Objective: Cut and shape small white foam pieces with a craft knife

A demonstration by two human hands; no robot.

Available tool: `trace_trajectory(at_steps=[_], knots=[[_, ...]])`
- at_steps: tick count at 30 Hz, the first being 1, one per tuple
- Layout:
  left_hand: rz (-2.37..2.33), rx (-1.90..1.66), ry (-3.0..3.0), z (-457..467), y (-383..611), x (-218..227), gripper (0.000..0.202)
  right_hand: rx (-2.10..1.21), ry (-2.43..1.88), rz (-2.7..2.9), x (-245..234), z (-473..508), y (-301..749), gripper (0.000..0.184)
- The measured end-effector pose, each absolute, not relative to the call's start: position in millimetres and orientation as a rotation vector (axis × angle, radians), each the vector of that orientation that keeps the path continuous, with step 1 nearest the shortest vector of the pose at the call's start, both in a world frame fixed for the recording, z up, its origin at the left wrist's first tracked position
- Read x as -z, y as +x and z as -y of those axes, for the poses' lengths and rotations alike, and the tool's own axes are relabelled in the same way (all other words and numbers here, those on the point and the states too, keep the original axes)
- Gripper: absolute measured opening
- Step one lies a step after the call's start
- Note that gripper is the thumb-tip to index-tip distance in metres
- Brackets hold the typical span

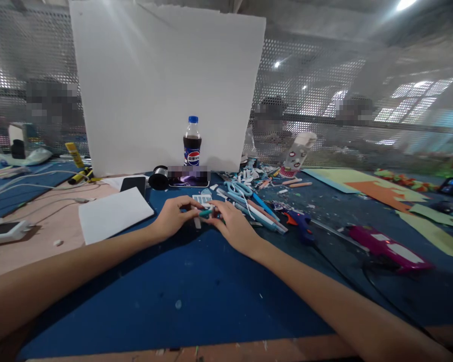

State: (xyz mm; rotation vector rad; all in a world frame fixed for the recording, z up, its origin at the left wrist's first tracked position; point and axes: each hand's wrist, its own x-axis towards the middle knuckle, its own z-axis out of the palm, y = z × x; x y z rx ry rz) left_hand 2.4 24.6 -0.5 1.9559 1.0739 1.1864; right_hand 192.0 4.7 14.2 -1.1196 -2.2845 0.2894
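Over the middle of the blue mat point(196, 286), my left hand point(173, 218) and my right hand point(234, 226) meet at the fingertips. Between them is a small teal and white piece point(205, 213), too small to make out exactly. Both hands are closed in a pinch on it, and the fingers hide part of it. Right behind the fingertips lies a small pale card with a grid pattern point(201, 199). Beyond my right hand are light blue scissors point(238, 189) and several long blue and pinkish sticks point(262, 213).
A cola bottle point(192, 146), propped phone point(189, 178) and black spool point(158, 178) stand behind. White paper point(115, 213) lies left. To the right are a blue glue gun point(301, 225), a magenta device point(390, 247) with a cord, paper scraps point(249, 173) and coloured sheets point(381, 195).
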Motion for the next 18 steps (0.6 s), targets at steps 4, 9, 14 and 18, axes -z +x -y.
trace_trajectory(at_steps=[4,9,14,18], knots=[[-1.191,-1.2,1.722,-30.2,1.0,2.0,0.018,-0.834,-1.024,2.057,-8.7,-15.0,197.6,0.037],[-1.164,-1.186,1.537,-33.8,2.8,3.7,0.018,-1.291,-0.931,1.603,-9.6,-14.2,194.3,0.031],[-1.098,-1.16,1.446,-32.3,6.8,0.9,0.017,-1.479,-0.798,1.545,-12.3,-8.0,192.9,0.029],[-1.089,-1.09,1.4,-30.0,8.1,-2.5,0.017,-1.391,-0.771,1.634,-11.1,-9.9,196.2,0.032]])
